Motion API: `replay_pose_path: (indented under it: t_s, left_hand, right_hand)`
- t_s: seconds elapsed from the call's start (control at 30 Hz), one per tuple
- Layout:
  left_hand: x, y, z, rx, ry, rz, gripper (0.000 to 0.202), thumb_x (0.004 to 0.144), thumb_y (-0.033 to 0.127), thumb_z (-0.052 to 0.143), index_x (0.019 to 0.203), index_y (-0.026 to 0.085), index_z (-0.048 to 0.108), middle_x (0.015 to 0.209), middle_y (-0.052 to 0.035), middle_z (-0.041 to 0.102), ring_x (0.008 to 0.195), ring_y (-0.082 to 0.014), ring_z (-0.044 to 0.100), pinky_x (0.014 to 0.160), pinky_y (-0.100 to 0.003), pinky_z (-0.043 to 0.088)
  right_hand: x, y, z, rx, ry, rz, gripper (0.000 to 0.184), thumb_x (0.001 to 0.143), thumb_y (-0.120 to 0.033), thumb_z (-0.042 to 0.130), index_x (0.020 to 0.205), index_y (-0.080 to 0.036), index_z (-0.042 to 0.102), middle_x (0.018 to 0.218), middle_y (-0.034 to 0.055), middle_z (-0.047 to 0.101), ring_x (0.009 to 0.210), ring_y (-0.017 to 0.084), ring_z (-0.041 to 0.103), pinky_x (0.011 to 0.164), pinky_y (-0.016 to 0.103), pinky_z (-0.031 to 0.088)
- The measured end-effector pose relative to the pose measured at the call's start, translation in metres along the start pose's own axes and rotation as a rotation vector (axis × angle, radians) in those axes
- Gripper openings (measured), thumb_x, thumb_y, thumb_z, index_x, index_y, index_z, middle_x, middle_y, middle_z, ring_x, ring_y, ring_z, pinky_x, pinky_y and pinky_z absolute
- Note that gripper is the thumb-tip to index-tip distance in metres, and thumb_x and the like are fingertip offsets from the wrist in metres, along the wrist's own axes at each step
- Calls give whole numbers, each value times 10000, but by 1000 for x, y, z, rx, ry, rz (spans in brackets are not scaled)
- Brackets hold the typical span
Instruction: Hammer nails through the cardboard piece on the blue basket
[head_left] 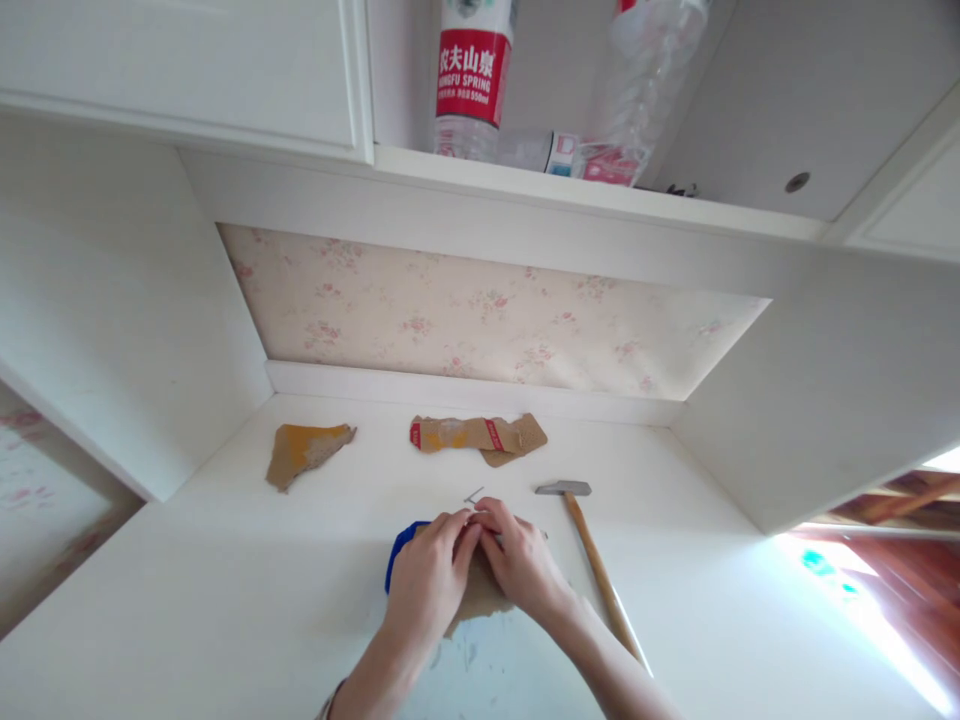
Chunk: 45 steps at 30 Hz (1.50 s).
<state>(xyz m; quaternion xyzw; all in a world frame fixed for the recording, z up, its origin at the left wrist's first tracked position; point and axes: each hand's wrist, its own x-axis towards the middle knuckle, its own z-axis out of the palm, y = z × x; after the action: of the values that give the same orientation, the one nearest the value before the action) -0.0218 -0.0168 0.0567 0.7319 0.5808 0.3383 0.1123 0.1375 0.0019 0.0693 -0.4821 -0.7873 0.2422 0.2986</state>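
My left hand [431, 575] and my right hand [521, 560] meet fingertip to fingertip at the middle of the white desk [225, 600]. Both hands have bent fingers pressed down on a torn brown cardboard piece [480, 598] that lies under them. A blue object [397, 552] sticks out from under my left hand at its left side. A small metal nail [474, 494] lies just beyond the fingertips. To the right of my right hand lies a hammer [596, 565] with a wooden handle, its metal head pointing away from me.
Two more torn cardboard scraps lie near the back wall, one at the left [304, 450] and one with red print [476, 436]. A shelf above holds a water bottle with a red label [471, 80] and a second plastic bottle [645, 90].
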Motion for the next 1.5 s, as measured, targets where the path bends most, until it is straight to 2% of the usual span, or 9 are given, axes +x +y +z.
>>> replay_pose_path:
  t_s: [0.33, 0.53, 0.67, 0.8, 0.93, 1.1, 1.23, 1.37, 1.5]
  left_hand:
    - [2, 3, -1, 17, -60, 5, 209, 976, 231, 493, 884, 247, 680, 849, 12, 725, 768, -182, 689, 695, -270, 491]
    - [6, 5, 2, 82, -99, 68, 207, 979, 215, 492, 850, 233, 653, 829, 10, 710, 729, -167, 684, 645, -245, 460]
    - [8, 5, 5, 88, -106, 96, 204, 981, 178, 469, 857, 222, 625, 833, 6, 700, 724, -163, 683, 614, -236, 448]
    - [8, 3, 10, 95, -94, 107, 196, 993, 193, 451, 872, 220, 603, 834, 8, 692, 715, -165, 676, 608, -241, 449]
    - [8, 3, 13, 89, -105, 131, 194, 997, 198, 447, 880, 221, 600, 843, 9, 689, 706, -162, 673, 588, -238, 449]
    - [10, 7, 9, 48, -106, 165, 209, 995, 209, 454, 876, 223, 625, 854, 3, 692, 727, -156, 675, 602, -230, 457]
    - [11, 8, 9, 33, -127, 188, 222, 999, 220, 452, 872, 226, 635, 851, 3, 687, 733, -150, 673, 609, -224, 458]
    - [10, 6, 12, 47, -124, 183, 256, 999, 219, 446, 816, 217, 625, 819, -3, 677, 704, -144, 666, 592, -216, 450]
    - [10, 4, 13, -3, -141, 164, 279, 994, 203, 439, 776, 212, 613, 805, -8, 673, 698, -144, 658, 626, -223, 462]
  right_hand:
    - [-12, 7, -13, 7, 100, 112, 201, 947, -297, 526, 1147, -285, 540, 1110, 9, 721, 977, 167, 688, 845, 269, 517]
    - [-62, 70, -34, -130, 319, 467, 331, 965, -490, 375, 1136, -236, 502, 1037, 78, 704, 837, 212, 698, 746, 345, 554]
    - [-111, 113, -38, -278, 333, 668, 418, 910, -532, 365, 1111, -212, 542, 1128, 145, 674, 910, 291, 684, 743, 421, 548]
    - [-140, 126, -33, -402, 310, 744, 527, 870, -569, 382, 1161, -167, 560, 1174, 184, 642, 1056, 391, 596, 913, 535, 462]
    - [-139, 119, -26, -418, 204, 741, 540, 886, -529, 415, 1273, -163, 506, 1183, 178, 625, 1079, 388, 589, 893, 514, 456]
    - [-118, 108, -22, -317, 155, 752, 390, 910, -291, 373, 1224, -132, 541, 1006, 195, 660, 821, 341, 683, 737, 475, 482]
    - [-95, 95, -25, -87, 199, 752, 291, 917, -324, 392, 1133, -192, 536, 802, 75, 651, 721, 248, 669, 625, 355, 502]
    - [-81, 60, -33, 220, 201, 767, 456, 931, -602, 343, 1126, -219, 492, 465, -116, 359, 338, 126, 400, 326, 204, 310]
    - [-90, 12, -44, 679, 205, 752, 464, 830, -680, 527, 998, -249, 502, 445, -152, 255, 319, 43, 133, 290, 154, 139]
